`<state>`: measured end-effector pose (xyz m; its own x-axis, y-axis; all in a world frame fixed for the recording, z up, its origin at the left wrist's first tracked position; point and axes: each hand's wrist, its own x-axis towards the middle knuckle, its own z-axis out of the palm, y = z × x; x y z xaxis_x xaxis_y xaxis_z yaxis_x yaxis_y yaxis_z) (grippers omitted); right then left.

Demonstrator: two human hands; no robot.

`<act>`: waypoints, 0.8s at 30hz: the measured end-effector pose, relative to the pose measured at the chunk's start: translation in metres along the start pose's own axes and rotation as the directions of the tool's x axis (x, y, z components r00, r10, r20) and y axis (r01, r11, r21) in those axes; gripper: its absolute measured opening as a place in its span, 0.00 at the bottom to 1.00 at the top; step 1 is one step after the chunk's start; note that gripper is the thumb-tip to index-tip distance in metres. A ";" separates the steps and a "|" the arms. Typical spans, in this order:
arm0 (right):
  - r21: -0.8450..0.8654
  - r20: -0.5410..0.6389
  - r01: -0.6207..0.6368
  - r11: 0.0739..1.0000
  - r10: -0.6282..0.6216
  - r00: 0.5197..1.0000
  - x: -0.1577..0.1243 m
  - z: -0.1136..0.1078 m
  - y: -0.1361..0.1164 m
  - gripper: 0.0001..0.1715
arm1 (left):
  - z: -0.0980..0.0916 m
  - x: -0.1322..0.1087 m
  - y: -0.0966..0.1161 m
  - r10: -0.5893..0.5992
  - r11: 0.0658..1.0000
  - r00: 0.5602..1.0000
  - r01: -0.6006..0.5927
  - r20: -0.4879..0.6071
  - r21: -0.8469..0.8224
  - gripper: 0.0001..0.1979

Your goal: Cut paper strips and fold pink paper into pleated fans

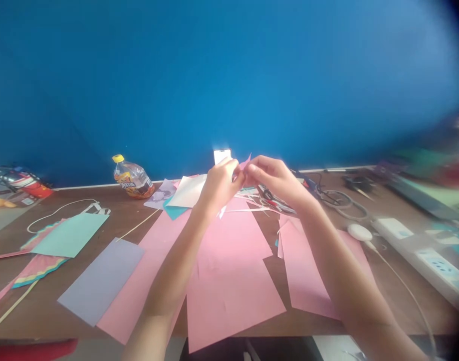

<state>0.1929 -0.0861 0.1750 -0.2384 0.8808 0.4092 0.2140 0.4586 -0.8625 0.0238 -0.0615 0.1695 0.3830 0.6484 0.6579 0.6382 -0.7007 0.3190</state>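
Observation:
Both of my hands meet over the far middle of the desk, raised above the papers. My left hand [222, 181] is closed in a pinch, its fingertips against those of the other hand. My right hand [272, 176] pinches as well, thumb and forefinger together. A small pink piece of paper [246, 162] sticks up between them; its lower part is hidden by the fingers. Below lie large pink sheets [233, 291], overlapping one another. Just left of my left hand is a cream sheet [190, 191] over a teal sheet [175, 210].
A tilted plastic bottle [134, 178] with a yellow cap is at the back left. Nearer are a lavender sheet [101, 281] and a mint sheet [71, 234]. Paper strips and cables [269, 198] lie behind the hands. On the right sits a white power strip [425, 255].

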 end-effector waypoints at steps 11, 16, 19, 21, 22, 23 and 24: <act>0.110 -0.278 -0.152 0.982 0.177 0.944 0.010 0.002 0.026 0.21 | 0.009 0.000 0.000 0.196 0.981 0.977 -0.195 0.081 -0.017 0.12; 0.019 -0.340 -0.072 0.997 0.074 0.937 0.010 0.001 0.025 0.17 | 0.009 -0.001 0.003 0.229 0.973 0.967 -0.227 0.111 -0.026 0.14; -0.001 -0.355 -0.054 0.999 0.050 0.934 0.010 0.000 0.026 0.15 | 0.008 -0.002 0.003 0.212 0.977 0.971 -0.212 0.112 -0.017 0.14; -0.007 -0.354 -0.049 0.999 0.044 0.934 0.010 0.000 0.027 0.14 | 0.009 -0.002 0.003 0.204 0.979 0.973 -0.204 0.107 -0.008 0.14; -0.012 -0.355 -0.047 0.999 0.039 0.934 0.010 0.000 0.027 0.14 | 0.009 -0.002 0.003 0.203 0.979 0.974 -0.204 0.105 -0.007 0.14; -0.019 -0.358 -0.044 0.999 0.035 0.933 0.010 0.000 0.027 0.14 | 0.010 -0.002 0.003 0.204 0.979 0.973 -0.205 0.104 -0.006 0.14; -0.026 -0.361 -0.044 0.999 0.032 0.932 0.010 0.000 0.026 0.14 | 0.010 -0.002 0.003 0.206 0.978 0.973 -0.206 0.104 -0.005 0.14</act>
<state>0.1958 -0.0654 0.1561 0.1268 0.8780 0.4616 0.2486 0.4224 -0.8717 0.0312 -0.0619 0.1622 0.5737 0.5179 0.6345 0.5419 -0.8209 0.1800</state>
